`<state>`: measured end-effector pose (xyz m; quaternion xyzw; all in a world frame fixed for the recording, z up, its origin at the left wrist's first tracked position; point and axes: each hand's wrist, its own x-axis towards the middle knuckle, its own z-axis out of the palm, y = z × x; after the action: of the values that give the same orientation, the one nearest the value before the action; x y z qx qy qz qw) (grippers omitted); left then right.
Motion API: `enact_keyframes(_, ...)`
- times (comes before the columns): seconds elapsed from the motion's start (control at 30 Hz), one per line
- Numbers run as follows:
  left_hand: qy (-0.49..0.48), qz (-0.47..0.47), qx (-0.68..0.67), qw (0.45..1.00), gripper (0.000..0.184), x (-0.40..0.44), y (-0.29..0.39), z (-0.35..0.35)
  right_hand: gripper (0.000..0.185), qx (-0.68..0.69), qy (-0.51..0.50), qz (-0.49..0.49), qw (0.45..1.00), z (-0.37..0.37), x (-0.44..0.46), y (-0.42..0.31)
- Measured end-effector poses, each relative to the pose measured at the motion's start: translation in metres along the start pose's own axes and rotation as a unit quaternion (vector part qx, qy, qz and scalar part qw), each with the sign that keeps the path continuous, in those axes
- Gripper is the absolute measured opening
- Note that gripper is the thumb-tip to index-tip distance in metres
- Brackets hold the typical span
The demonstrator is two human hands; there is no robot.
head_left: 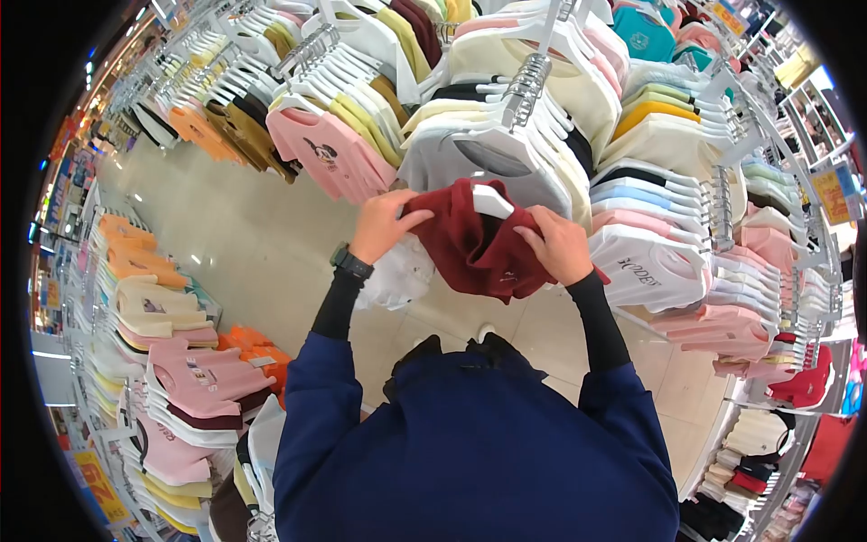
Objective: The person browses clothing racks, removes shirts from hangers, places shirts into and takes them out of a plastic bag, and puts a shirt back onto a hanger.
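Observation:
A dark red shirt point(456, 244) hangs in front of me, a white hanger point(492, 200) showing in its neck opening. My left hand point(384, 226) grips the shirt's left shoulder, thumb on top and fingers partly behind the cloth. On the opposite shoulder, my right hand point(558, 246) is closed on the same fabric. A small light mark sits low on the shirt's front. Just beyond it hangs a grey shirt point(452, 163) at the end of a packed rail. A white bundle point(397, 271), perhaps plastic, lies below my left hand.
Racks of hanging shirts surround me, with a pink printed shirt point(327, 152) ahead on the left and a white lettered shirt point(641, 268) to the right. An orange bag point(257, 352) stands low at left. Tiled floor point(226, 217) shows between the racks.

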<state>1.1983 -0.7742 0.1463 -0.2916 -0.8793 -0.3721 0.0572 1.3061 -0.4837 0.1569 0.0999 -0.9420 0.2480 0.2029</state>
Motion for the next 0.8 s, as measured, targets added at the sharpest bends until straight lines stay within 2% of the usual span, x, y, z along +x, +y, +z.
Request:
enact_keyframes(0.1,0.005,-0.014,0.034,0.999,0.028,0.005,-0.032,-0.005,0.025,-0.006,0.024,0.029,0.999,0.001,-0.007,0.029)
enact_keyframes(0.17,0.033,0.004,-0.003,0.999,0.026,0.008,-0.057,0.0,0.025,-0.002,0.029,0.045,0.999,0.003,-0.012,0.046)
enact_keyframes(0.33,0.04,-0.016,-0.051,0.998,0.024,0.021,-0.072,0.002,0.026,0.028,0.042,0.088,0.995,0.005,-0.014,0.063)
enact_keyframes(0.47,0.052,-0.038,-0.02,0.998,0.032,0.032,-0.081,0.005,0.028,0.044,0.034,0.099,0.994,0.009,-0.006,0.08)
enact_keyframes(0.53,0.061,-0.044,-0.008,0.997,0.038,0.04,-0.06,0.003,0.029,0.049,0.03,0.103,0.993,0.01,0.0,0.086)
enact_keyframes(0.63,0.113,0.07,0.049,0.99,0.041,0.063,-0.058,0.016,0.031,0.056,0.029,0.085,0.994,0.014,0.018,0.093)
enact_keyframes(0.73,0.04,0.079,0.03,0.996,0.043,0.092,-0.07,0.031,0.034,0.056,0.002,0.068,0.996,0.03,0.039,0.102)
enact_keyframes(0.8,-0.017,0.053,0.007,0.998,0.039,0.1,-0.077,0.041,0.035,0.056,-0.013,0.072,0.996,0.043,0.04,0.106)
